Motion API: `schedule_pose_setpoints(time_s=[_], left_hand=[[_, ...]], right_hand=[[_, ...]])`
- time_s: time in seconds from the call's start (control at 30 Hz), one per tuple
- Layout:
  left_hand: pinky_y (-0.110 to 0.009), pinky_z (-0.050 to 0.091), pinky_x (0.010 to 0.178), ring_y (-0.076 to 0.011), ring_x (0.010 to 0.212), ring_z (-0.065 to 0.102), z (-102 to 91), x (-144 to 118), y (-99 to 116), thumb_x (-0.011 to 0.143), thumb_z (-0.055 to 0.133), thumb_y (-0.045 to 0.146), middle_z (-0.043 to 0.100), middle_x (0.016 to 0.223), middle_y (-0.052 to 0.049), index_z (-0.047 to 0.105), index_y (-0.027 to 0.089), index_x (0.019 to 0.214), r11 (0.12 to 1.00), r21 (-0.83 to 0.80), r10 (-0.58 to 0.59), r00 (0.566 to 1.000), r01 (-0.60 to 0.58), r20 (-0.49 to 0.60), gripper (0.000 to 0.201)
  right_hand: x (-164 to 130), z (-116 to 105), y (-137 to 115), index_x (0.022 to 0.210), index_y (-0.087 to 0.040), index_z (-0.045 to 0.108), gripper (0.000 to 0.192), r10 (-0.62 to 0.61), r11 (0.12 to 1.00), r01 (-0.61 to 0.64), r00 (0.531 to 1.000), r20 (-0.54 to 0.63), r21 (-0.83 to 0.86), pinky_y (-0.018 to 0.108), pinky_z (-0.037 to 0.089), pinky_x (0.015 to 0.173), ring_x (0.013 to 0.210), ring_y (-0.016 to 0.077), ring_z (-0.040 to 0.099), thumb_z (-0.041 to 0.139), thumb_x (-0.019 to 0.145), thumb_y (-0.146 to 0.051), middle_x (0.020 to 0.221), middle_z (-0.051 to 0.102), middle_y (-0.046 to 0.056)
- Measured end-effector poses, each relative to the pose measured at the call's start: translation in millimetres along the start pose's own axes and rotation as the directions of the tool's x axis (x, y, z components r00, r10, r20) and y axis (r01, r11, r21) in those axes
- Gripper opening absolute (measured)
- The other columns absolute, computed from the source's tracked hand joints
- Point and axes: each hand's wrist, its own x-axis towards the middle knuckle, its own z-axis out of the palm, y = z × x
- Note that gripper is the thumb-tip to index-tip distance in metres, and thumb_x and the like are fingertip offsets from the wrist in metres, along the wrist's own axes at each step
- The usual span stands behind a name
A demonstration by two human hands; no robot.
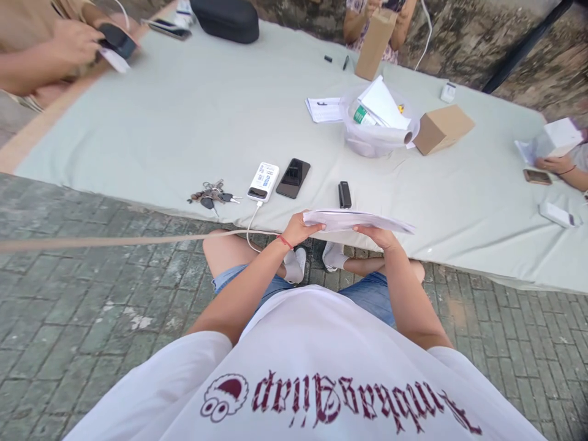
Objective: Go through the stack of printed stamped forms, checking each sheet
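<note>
A thin stack of white paper sheets is held level above the table's front edge. My left hand grips its left part, thumb along the near edge and fingers hidden behind. My right hand pinches the near edge right of the middle, its fingers also out of sight beneath. Just beyond the sheets lies a small black stapler-like object. Further left rest a black phone, a white power bank with a white cable plugged in, and a bunch of keys.
The cloth-covered table carries a plastic basin of papers, a cardboard box and a black case. Co-workers sit left, far side and right, one holding a white box. A pale strap stretches leftward from near my left wrist.
</note>
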Motion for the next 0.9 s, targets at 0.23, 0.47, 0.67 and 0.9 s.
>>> schedule_pose_setpoints(time_s=[0.23,0.47,0.67,0.9], left_hand=[[-0.047,0.048,0.112,-0.0344,0.120,0.068,-3.6,-3.5,7.3,0.071,0.085,0.044,0.079,0.114,-0.010,0.078,0.017,0.108,0.997,0.067,0.052,0.996,-0.047,-0.072,0.046],[-0.050,0.049,0.110,-0.0366,0.115,0.069,8.2,-3.5,8.9,0.069,0.086,0.038,0.079,0.111,-0.011,0.079,0.017,0.103,0.994,0.105,-0.007,0.992,0.021,-0.124,0.040],[-0.048,0.050,0.109,-0.0356,0.116,0.069,22.0,-4.3,8.6,0.071,0.085,0.039,0.079,0.113,-0.011,0.079,0.017,0.104,0.997,0.081,-0.008,0.992,0.019,-0.129,0.040],[-0.051,0.048,0.114,-0.0401,0.129,0.064,28.6,-15.5,8.4,0.075,0.084,0.052,0.081,0.111,-0.012,0.080,0.016,0.103,0.988,-0.024,-0.154,0.986,0.153,-0.069,0.046]], right_hand=[[9.6,1.3,-1.3,0.102,-0.027,0.077,0.035,0.084,0.995,-0.081,0.995,0.050,-0.053,0.049,0.059,0.098,0.115,0.0367,0.066,0.081,0.075,-0.048,0.103,0.075,0.005],[12.2,5.8,13.0,0.098,-0.026,0.079,0.031,0.102,0.993,-0.098,0.993,0.065,-0.064,0.050,0.060,0.095,0.110,0.0364,0.067,0.080,0.077,-0.048,0.098,0.076,0.004],[11.8,5.8,31.7,0.115,-0.031,0.076,0.049,0.168,0.986,-0.168,0.986,-0.004,-0.001,0.054,0.047,0.114,0.126,0.0339,0.063,0.084,0.073,-0.055,0.115,0.077,0.003],[4.6,6.6,24.1,0.124,-0.028,0.072,0.061,0.179,0.980,-0.177,0.983,-0.024,0.093,0.055,0.045,0.117,0.128,0.0326,0.063,0.086,0.072,-0.058,0.120,0.076,0.007]])
